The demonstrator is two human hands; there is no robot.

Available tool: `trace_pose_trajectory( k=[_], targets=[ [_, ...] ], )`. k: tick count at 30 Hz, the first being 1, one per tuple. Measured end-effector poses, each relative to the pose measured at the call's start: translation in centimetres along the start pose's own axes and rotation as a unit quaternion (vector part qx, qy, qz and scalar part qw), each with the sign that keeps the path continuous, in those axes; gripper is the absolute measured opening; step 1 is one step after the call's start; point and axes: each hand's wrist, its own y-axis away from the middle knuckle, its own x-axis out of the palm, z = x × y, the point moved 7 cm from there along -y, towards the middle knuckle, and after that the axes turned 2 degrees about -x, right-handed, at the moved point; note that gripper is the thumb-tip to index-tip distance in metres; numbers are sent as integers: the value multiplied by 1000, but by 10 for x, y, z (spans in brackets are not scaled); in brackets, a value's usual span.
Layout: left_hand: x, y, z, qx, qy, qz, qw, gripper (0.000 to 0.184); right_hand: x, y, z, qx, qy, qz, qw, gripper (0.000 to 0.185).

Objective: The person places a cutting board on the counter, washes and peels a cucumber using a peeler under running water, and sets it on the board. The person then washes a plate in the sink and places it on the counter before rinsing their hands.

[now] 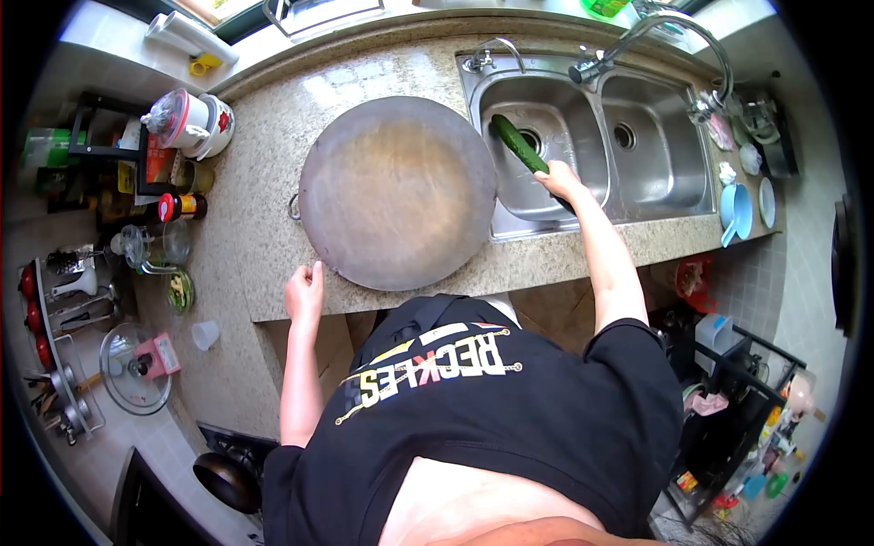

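Observation:
My right hand [559,181] is wrapped around one end of a long green cucumber [519,143]. The cucumber slants over the left sink basin [555,197], its far end near the basin's back left side. By the front edge of the worktop, my left hand [305,290] is loosely closed, with nothing visible in it. It is close to the lower left rim of a big round chopping board [398,193], which lies flat on the worktop left of the sink. A metal ring shows on the board's left side.
A tall curved faucet [674,23] and a small tap [496,53] stand behind the sink. Jars and a white pot [214,126] crowd the left counter, with a glass lid [137,369] and white cup [206,335] nearer. A blue dipper [735,211] sits right of the sink.

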Motion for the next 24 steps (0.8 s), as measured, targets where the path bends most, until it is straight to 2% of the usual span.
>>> trace_pose_trajectory(
  k=[1, 2, 3, 5, 9, 11, 15, 17, 20, 24],
  targets=[
    [-1, 2, -1, 9, -1, 4, 1000, 45, 1, 14, -2, 8, -4, -4, 1000, 36],
    [-2, 3, -4, 22, 0, -2, 1000, 43, 5, 32, -7, 26, -174, 2, 984, 34],
    [-4, 3, -9, 37, 3, -8, 999, 41, 7, 50, -10, 41, -337, 3, 941, 32],
    [-5, 5, -27, 82, 32, -8, 996, 37, 8, 84, -11, 36, -465, 22, 884, 25],
    [2, 17, -75, 179, 126, -2, 976, 26, 10, 159, 1, 7, -667, -16, 745, 34],
    [11, 26, -103, 245, 153, -2, 957, 22, 14, 189, 7, -18, -722, -40, 691, 33],
    [34, 51, -163, 374, 177, 37, 909, 20, 27, 233, -3, -40, -752, -72, 654, 28],
    [40, 65, -187, 400, 181, 60, 897, 19, 29, 251, -12, -42, -788, -84, 609, 23],
    [55, 83, -220, 446, 187, 78, 872, 15, 28, 269, -37, -15, -780, -146, 609, 23],
    [85, 115, -271, 468, 165, 144, 856, 13, 21, 278, -85, -32, -768, -151, 621, 26]
  ],
)
